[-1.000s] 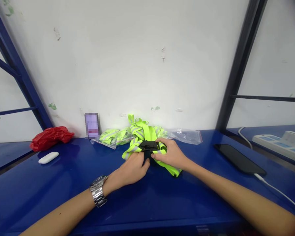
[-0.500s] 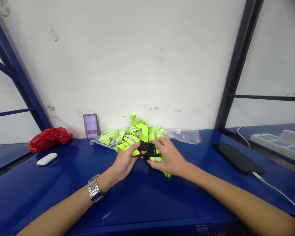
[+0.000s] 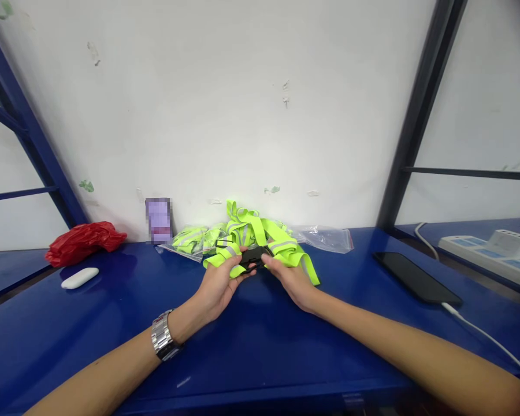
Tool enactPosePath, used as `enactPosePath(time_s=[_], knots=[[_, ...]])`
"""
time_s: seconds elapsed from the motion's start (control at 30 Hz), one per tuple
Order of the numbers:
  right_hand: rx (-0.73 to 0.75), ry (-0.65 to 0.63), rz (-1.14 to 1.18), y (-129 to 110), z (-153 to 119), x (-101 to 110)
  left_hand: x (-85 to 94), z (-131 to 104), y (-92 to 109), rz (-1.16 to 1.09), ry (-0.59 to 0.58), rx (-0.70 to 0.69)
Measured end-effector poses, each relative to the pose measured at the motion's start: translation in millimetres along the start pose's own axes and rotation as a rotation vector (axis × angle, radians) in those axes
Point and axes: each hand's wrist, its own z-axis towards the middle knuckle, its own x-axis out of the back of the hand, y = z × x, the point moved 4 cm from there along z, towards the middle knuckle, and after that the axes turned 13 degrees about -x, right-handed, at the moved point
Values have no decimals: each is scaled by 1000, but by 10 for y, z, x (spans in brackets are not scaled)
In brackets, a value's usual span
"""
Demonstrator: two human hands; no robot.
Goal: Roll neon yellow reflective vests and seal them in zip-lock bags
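Both grips close on one black buckle (image 3: 255, 256): the left hand (image 3: 219, 284) pinches its near end, the right hand (image 3: 288, 276) its other end, just above the blue table (image 3: 260, 341). The neon reflective strap (image 3: 260, 242) hangs loose and tangled, unfolded; packed ones sit in clear bags (image 3: 195, 241) behind, another bag (image 3: 325, 238) lying flat.

The blue shelf (image 3: 260, 346) carried a neon strap bundle (image 3: 260, 240) at the grip, bagged straps (image 3: 190, 240) and a clear bag (image 3: 325, 238) flanking it, a red bag (image 3: 84, 241) and white case (image 3: 79, 278) far left, a phone (image 3: 417, 278) right.
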Motion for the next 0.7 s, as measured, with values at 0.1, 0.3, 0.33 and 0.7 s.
enactPosePath(time_s=[0.1, 0.3, 0.33, 0.7], knots=[[-118, 197, 396, 118, 84, 122, 35, -10, -116, 165, -65, 5], [-158, 318, 600, 200, 87, 159, 122, 36, -200, 636, -249, -196], [-155, 309, 608, 197, 88, 164, 135, 48, -204, 696, -284, -222], [-217, 241, 221, 127, 84, 250, 128, 15, -166, 1118, -554, -413]])
